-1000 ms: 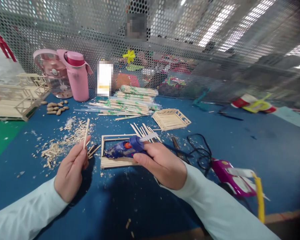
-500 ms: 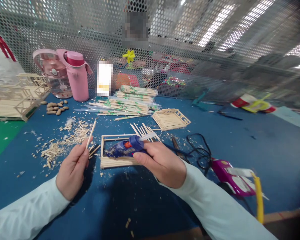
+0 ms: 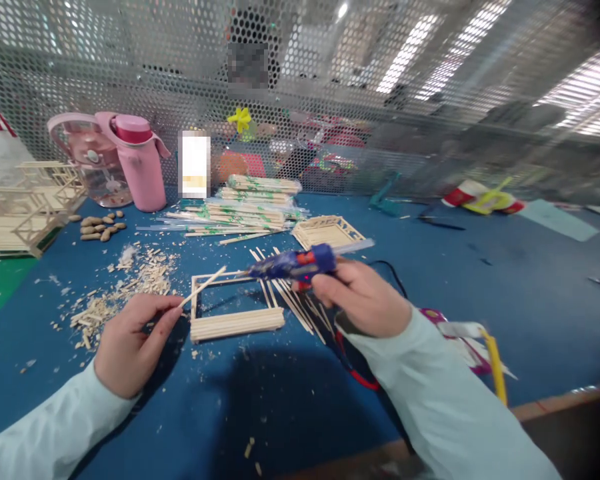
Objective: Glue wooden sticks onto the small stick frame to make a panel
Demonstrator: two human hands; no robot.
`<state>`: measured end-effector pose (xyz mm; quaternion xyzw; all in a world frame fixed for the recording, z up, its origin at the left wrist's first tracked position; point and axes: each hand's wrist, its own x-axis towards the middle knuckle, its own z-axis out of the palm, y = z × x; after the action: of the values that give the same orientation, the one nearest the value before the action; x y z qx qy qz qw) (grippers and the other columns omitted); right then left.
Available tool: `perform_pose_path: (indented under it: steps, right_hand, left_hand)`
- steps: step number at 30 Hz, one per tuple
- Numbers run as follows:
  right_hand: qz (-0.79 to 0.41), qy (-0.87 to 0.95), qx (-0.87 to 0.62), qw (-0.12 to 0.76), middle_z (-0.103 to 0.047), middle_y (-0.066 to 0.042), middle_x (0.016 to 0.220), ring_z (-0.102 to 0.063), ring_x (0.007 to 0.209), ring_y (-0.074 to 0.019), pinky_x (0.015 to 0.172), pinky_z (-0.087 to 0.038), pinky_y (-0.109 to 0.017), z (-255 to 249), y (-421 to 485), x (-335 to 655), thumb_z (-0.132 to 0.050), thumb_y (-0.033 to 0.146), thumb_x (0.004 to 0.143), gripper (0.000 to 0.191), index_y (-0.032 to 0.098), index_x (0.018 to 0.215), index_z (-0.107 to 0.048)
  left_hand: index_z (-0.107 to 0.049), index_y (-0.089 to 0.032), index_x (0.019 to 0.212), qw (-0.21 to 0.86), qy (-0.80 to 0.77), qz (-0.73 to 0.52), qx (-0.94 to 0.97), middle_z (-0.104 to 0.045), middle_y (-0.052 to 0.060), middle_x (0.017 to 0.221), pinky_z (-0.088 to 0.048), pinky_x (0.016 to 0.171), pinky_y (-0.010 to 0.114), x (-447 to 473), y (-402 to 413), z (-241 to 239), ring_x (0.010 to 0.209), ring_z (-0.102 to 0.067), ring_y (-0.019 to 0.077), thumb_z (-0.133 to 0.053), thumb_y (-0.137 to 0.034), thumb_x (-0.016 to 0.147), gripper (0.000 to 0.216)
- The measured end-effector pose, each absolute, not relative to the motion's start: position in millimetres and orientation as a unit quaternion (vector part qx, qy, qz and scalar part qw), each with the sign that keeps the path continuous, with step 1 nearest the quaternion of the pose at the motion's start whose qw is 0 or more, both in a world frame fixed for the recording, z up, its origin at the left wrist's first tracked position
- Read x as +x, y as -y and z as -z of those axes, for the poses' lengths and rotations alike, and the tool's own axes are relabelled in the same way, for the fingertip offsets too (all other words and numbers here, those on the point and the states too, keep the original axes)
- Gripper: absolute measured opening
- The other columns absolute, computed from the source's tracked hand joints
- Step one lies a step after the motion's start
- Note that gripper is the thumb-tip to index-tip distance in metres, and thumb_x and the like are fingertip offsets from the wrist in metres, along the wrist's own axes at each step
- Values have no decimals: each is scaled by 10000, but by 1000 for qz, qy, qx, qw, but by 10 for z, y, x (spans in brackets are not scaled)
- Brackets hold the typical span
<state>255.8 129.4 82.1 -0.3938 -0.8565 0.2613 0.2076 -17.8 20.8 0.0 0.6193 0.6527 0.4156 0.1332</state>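
Note:
My left hand (image 3: 140, 337) pinches a short wooden stick (image 3: 205, 285) by its lower end. The stick slants up to the right over the left side of a rectangular stick frame (image 3: 194, 303) on the blue table. Several sticks lie side by side along the frame's near edge (image 3: 237, 325). In my right hand (image 3: 365, 297) is a blue hot glue gun (image 3: 295, 265), raised above the frame's right part. Its nozzle points left, close to the stick's upper end, and a clear glue stick (image 3: 356, 247) juts from its back. Loose sticks (image 3: 300, 307) lie right of the frame.
Wood scraps (image 3: 135, 280) and peanuts (image 3: 100, 228) lie at left, before a pink bottle (image 3: 143, 163). Packed sticks (image 3: 255, 207) and a small stick tray (image 3: 327, 231) stand behind. A purple-and-white tool (image 3: 460, 337) lies right. A perforated metal screen (image 3: 330, 87) closes the back.
My right hand has lifted the glue gun up and right, off the frame. My left hand has tilted the stick from nearly upright to slanting right over the frame.

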Motion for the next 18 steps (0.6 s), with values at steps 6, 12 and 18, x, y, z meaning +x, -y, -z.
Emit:
perform_pose_path:
  steps: [6, 12, 18]
  right_hand:
    - [-147, 779, -529, 301, -594, -35, 585, -539, 545, -157, 561, -423, -263, -664, -1815, 3026, -386, 412, 852, 356, 175, 663, -573]
    - [64, 776, -610, 145, -571, -149, 1223, -580, 1009, -286, 822, -418, -397, -306, -2107, 3137, -384, 199, 836, 396, 135, 1212, -491]
    - [62, 780, -614, 106, -623, -147, 1147, -582, 1016, -300, 835, -424, -435, -127, -2162, 3143, -468, 190, 818, 338, 143, 1143, -547]
  left_hand:
    - [-701, -233, 840, 38, -577, -310, 755, -712, 56, 796, -404, 718, 355, 17, -355, -326, 743, -608, 222, -455, -340, 829, 268]
    - [-704, -260, 742, 15, -604, -194, 773, -713, 46, 775, -339, 669, 365, 240, -493, -403, 734, -569, 253, -462, -307, 799, 253]
    - [-694, -268, 731, 60, -613, -165, 770, -715, 17, 790, -326, 663, 352, 314, -541, -371, 758, -573, 246, -486, -290, 786, 216]
